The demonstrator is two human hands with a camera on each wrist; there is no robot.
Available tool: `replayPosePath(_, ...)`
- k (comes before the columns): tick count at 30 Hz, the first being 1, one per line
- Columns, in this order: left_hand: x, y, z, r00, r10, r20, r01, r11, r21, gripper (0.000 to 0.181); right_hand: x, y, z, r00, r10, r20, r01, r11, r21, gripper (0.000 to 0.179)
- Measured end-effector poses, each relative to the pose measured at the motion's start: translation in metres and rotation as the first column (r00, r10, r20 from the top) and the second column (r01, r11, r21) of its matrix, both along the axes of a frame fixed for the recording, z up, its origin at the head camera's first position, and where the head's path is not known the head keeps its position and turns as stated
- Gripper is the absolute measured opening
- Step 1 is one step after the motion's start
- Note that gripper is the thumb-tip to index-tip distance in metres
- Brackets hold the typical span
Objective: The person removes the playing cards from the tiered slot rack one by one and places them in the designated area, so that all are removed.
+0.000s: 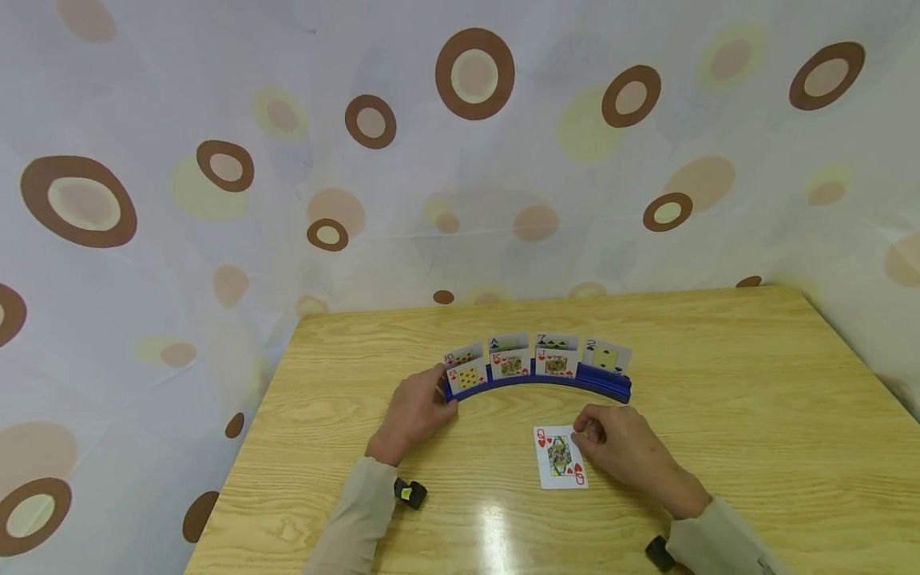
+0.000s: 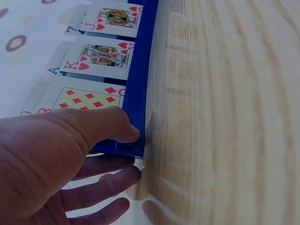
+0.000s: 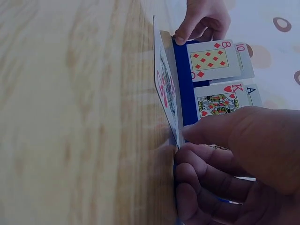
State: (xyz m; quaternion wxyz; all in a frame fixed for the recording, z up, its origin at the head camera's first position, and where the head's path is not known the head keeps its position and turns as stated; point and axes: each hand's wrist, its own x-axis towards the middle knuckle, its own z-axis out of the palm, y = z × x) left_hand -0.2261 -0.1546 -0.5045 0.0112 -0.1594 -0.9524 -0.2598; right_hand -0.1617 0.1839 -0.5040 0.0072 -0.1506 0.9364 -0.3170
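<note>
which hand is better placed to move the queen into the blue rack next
Probably the right hand: it already pinches the queen of hearts at its edge, near the rack's right end, where no card stands before the 2. The left hand grips the blue rack at its left end.

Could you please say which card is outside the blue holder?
The queen of hearts, pinched by the right hand; the other cards stand in the holder.

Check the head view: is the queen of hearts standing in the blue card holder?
No: the right hand pinches the queen of hearts in front of the blue card holder, apart from it.
</note>
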Motion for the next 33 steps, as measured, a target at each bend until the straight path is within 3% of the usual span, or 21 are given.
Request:
replayPosePath(11,0.002,-0.001,0.003,1.0,0.003,-0.007,-0.003,1.0,0.004,0.039,-0.003,-0.009,0.014,0.982,-0.145,-0.125,0.136,0.988,-0.073,0.007)
replayPosePath(16,0.002,0.0,0.003,1.0,-0.002,-0.013,0.002,1.0,0.006,0.038,-0.008,-0.011,0.022,0.94,-0.209,-0.271,0.19,0.977,-0.094,0.012)
replayPosePath(22,0.003,0.001,0.001,1.0,0.002,-0.011,-0.002,1.0,0.006,0.039,-0.02,-0.013,0.026,0.884,-0.207,-0.42,0.191,0.978,-0.079,0.03)
replayPosePath(26,0.003,0.002,0.001,1.0,0.0,-0.009,0.0,1.0,0.012,0.04,-0.027,-0.017,0.026,0.873,-0.2,-0.444,0.185,0.98,-0.079,0.036)
replayPosePath(33,0.003,0.001,-0.001,1.0,-0.003,-0.028,0.003,1.0,0.0,0.04,-0.032,-0.019,0.023,0.879,-0.196,-0.436,0.169,0.98,-0.102,0.034)
